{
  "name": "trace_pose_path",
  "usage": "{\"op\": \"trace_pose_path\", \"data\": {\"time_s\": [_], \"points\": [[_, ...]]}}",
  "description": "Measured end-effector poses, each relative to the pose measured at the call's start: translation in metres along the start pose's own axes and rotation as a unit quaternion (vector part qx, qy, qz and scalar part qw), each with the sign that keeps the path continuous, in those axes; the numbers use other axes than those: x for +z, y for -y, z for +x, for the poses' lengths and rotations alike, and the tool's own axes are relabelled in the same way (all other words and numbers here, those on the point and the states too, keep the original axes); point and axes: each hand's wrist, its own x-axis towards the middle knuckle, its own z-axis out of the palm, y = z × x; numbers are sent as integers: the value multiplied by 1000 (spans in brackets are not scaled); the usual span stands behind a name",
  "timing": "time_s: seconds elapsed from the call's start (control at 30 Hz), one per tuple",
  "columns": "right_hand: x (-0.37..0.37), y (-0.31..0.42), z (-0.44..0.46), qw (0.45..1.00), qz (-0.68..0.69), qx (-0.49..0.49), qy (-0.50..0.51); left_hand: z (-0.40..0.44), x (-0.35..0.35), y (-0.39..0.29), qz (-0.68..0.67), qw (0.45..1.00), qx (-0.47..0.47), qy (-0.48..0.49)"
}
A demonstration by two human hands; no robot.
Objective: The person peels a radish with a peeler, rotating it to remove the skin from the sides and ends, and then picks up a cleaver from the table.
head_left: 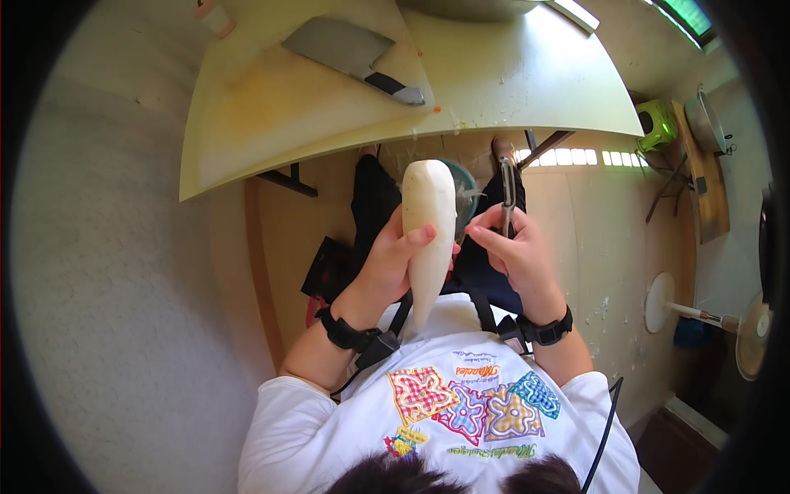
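A white daikon radish is held in my left hand, its thick end away from me and its tapered tip toward my shirt. The surface looks pale and smooth. My left thumb lies across its near side. My right hand is closed around the handle of a metal peeler, whose head points away from me. The peeler is to the right of the daikon, apart from it. Below, between my legs, a teal basin with pale peelings is partly hidden behind the daikon.
Ahead stands a pale table bearing a cutting board with a cleaver on it. A large metal bowl is at the far edge. To the right are a standing fan, a metal pot and scraps on the floor.
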Motion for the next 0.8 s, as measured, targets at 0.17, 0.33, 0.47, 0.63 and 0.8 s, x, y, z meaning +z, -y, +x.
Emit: {"op": "trace_pose_path", "data": {"time_s": [0.17, 0.33, 0.47, 0.63, 0.8], "points": [[4, 2, 1, 995, 74, 4, 73, 11, 6, 8, 31, 999, 33, 4], [3, -5, 9, 994, 85, 15, 61, 21, 9, 22, -6, 999, 31, 29], [-3, -11, 15, 989, 133, 6, 64, 32, 0, 30, 83, 996, 32, 14], [-25, -10, 18, 965, 226, -5, 136, 57, -4, -23, 186, 981, 3, -50], [-45, -11, 17, 976, 176, -61, 111, 90, -66, 7, 490, 864, 48, -102]]}}
